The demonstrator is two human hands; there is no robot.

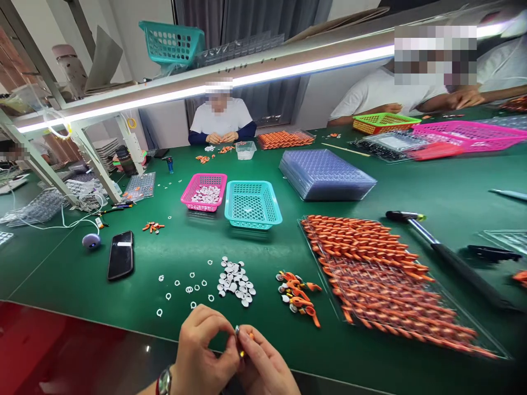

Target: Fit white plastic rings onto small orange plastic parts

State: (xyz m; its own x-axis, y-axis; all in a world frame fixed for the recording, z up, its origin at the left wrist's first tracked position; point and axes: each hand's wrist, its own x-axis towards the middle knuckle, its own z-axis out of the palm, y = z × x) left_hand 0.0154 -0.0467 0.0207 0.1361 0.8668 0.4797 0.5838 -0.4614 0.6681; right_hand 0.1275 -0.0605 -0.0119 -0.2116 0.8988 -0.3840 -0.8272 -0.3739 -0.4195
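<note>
My left hand (206, 343), with a watch on its wrist, meets my right hand (267, 362) at the table's front edge. Between the fingertips of my right hand is a small orange part (251, 336) with a silvery round end, mostly hidden by the fingers. My left thumb and forefinger pinch at that end; what they grip is too small to tell. Just beyond lies a pile of white round discs (236, 281), with several thin white rings (189, 289) scattered to its left. Right of the discs is a loose heap of orange parts (297, 296) with silvery ends.
A clear tray (341, 315) packed with orange parts lies at right, beside a black-handled tool (465, 269). Farther back are a pink basket (184, 198) of discs, a turquoise basket (253, 224) and stacked clear trays (327, 174). A phone (121, 255) lies left. Co-workers sit opposite.
</note>
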